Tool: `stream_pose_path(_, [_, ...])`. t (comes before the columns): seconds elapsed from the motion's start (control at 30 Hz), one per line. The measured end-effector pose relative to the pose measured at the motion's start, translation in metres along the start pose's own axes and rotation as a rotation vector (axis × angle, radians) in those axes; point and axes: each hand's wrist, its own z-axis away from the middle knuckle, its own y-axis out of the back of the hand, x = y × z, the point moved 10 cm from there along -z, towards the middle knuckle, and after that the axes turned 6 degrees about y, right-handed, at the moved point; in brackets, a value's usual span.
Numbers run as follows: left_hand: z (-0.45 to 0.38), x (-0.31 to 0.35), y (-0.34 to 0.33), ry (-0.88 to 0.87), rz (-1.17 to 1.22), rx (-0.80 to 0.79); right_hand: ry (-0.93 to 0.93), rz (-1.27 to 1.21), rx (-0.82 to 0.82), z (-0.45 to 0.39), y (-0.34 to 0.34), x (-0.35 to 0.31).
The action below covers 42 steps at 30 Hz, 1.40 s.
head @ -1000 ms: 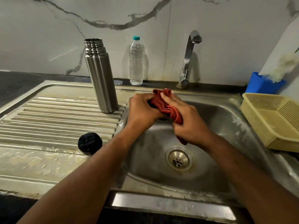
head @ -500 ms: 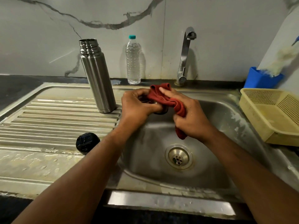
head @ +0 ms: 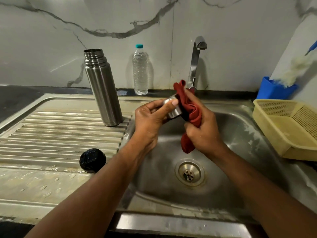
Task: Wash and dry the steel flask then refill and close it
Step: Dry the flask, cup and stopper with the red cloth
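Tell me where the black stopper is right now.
In the head view, the black stopper lies on the ribbed drainboard, left of the sink basin and nearer than the upright steel flask.

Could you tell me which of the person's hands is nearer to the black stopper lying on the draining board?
Left. The left hand is above and to the right of the black stopper; the right hand is farther right, over the sink.

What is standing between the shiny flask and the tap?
A clear plastic water bottle with a teal cap stands upright at the wall, between the steel flask and the tap, in the head view.
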Motion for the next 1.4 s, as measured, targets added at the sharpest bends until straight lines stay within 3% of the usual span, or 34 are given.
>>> stream_pose_path(0.13, [-0.004,-0.003,0.022,0.036,0.054,0.123,0.054,0.094,-0.062,0.001,-0.017,-0.005])
stream_pose_path(0.3, [-0.001,-0.021,-0.003,0.138,0.068,0.037,-0.139,-0.041,0.016,0.000,-0.004,0.022])
stream_pose_path(0.43, [-0.002,-0.028,-0.002,0.238,0.195,0.025,-0.064,0.042,-0.052,0.005,-0.019,0.010])
stream_pose_path(0.53, [0.000,-0.020,-0.004,0.230,0.146,-0.015,0.012,0.015,-0.062,0.005,-0.023,-0.002])
stream_pose_path(0.67, [-0.001,-0.012,-0.010,0.164,0.071,-0.083,-0.080,-0.105,-0.054,0.002,-0.021,0.008])
stream_pose_path(0.8, [-0.005,-0.008,0.001,0.089,0.081,-0.001,-0.131,-0.145,0.002,0.002,-0.013,0.015])
stream_pose_path(1.0, [-0.003,-0.006,0.003,0.113,0.068,0.003,0.084,0.097,-0.048,0.006,-0.025,-0.019])
stream_pose_path(1.13, [0.005,-0.002,-0.014,0.107,0.079,-0.063,-0.118,-0.060,0.048,0.002,-0.010,0.015])
stream_pose_path(1.3, [0.005,-0.003,-0.006,0.098,0.087,-0.019,-0.009,-0.001,-0.013,0.005,-0.021,-0.003])
stream_pose_path(1.4, [0.004,-0.004,-0.008,0.107,0.041,-0.054,-0.064,-0.043,-0.035,0.004,-0.021,0.007])
